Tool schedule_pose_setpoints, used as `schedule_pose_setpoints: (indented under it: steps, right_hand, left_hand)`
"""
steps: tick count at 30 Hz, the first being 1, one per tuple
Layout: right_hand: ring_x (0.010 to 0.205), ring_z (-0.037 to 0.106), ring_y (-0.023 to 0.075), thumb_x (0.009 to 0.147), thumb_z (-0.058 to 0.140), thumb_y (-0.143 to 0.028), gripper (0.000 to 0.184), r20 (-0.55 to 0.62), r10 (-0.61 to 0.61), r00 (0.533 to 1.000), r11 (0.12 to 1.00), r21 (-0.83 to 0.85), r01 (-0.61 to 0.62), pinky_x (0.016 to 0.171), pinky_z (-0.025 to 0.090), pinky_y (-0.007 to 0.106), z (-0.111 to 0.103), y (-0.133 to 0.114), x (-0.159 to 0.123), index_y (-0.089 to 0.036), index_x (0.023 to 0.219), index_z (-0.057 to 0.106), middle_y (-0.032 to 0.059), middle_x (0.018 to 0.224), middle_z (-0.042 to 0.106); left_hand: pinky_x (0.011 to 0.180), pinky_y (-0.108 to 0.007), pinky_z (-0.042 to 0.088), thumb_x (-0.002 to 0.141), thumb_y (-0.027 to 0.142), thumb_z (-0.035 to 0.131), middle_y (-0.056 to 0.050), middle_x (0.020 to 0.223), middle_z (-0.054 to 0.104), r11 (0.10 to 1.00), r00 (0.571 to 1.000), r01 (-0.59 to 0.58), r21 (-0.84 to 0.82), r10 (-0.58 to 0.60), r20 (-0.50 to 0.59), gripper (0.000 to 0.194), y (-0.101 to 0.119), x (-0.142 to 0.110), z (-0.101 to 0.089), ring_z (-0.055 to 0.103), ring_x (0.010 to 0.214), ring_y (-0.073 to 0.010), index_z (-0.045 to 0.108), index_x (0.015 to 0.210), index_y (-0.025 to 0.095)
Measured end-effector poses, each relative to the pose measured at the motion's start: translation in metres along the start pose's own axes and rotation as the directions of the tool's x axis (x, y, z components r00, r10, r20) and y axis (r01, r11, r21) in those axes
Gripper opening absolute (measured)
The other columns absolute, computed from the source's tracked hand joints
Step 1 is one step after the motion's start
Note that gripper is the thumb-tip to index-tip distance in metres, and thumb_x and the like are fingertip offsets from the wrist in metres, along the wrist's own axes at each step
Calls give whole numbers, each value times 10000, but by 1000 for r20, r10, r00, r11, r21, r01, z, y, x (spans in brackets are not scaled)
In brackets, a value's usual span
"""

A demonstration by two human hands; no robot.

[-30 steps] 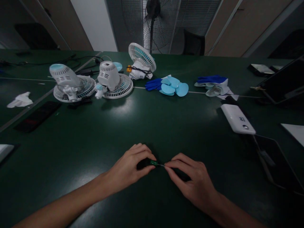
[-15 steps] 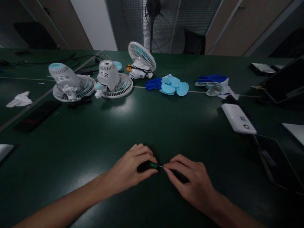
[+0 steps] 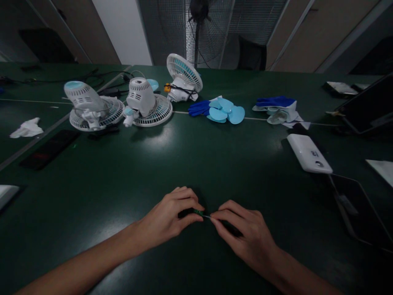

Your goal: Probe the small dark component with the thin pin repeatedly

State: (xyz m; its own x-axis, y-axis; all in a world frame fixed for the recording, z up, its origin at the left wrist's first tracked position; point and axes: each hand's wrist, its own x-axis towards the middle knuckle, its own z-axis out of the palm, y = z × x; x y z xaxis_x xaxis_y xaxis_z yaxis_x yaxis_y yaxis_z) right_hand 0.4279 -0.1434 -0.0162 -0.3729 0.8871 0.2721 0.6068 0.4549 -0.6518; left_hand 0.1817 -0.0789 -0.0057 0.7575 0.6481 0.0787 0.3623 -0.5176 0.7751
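Note:
Low over the near middle of the dark green table (image 3: pixel 196 164), my left hand (image 3: pixel 176 211) pinches a small green circuit board (image 3: pixel 198 212) between thumb and fingertips. From the right, my right hand (image 3: pixel 247 229) is closed around a thin metal rod (image 3: pixel 206 216), gripped by thumb and index finger. The rod's tip meets the board or lies just beside it; I cannot tell which. Whatever handle the rod has is hidden in the dark under my right palm.
Several white desk fans (image 3: pixel 152 110) stand at the back left. Behind the hands lie light-blue fan blades (image 3: pixel 226 111) and blue gloves (image 3: pixel 274 102). A white case (image 3: pixel 308 153) and a dark flat panel (image 3: pixel 356 205) sit at right, a dark phone-like slab (image 3: pixel 47 149) at left.
The green board has tilted, so less of its face shows. Both hands keep their grips and have barely moved. The whole view has shifted very slightly.

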Motion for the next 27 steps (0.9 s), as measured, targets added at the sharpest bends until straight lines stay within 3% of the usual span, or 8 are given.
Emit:
schedule_pose_setpoints:
  steps: [10, 13, 19, 27]
  right_hand:
    - [781, 684, 133, 1070, 520, -250, 165, 59, 39, 997, 999, -4, -39, 669, 450, 274, -1, -2, 3, -242, 1032, 680, -7, 955, 691]
    - [775, 672, 146, 1083, 482, -267, 175, 106, 63, 992, 994, -90, -54, 654, 431, 287, -1, -5, 5, -246, 1058, 655, -2, 983, 683]
    - [742, 653, 185, 1064, 446, -187, 181, 211, -13, 977, 927, -364, 91, 575, 360, 308, 2, -14, 11, -220, 1028, 620, 17, 925, 647]
    - [741, 634, 170, 1073, 442, -211, 185, 123, -42, 991, 943, -323, 80, 599, 369, 309, 9, -13, 9, -223, 971, 596, 4, 886, 628]
  left_hand:
    - [891, -334, 394, 1022, 347, 623, -39, 1074, 657, 1000, 1000, -2, -16, 2, -4, 194, 1, 0, 0, 606, 1008, -181, 703, 1154, 232]
    - [905, -332, 398, 1014, 337, 636, -35, 1071, 659, 1000, 1000, 9, -23, -10, -9, 181, 1, 0, 0, 610, 1017, -179, 707, 1142, 230]
    - [905, -329, 410, 970, 325, 704, -24, 1046, 674, 999, 999, 28, -39, -29, -13, 157, -1, 2, 1, 620, 1001, -178, 716, 1082, 216]
    - [900, -327, 422, 956, 322, 720, -28, 1047, 676, 998, 999, 45, -53, -45, -9, 155, 0, 3, 0, 624, 998, -182, 720, 1069, 216]
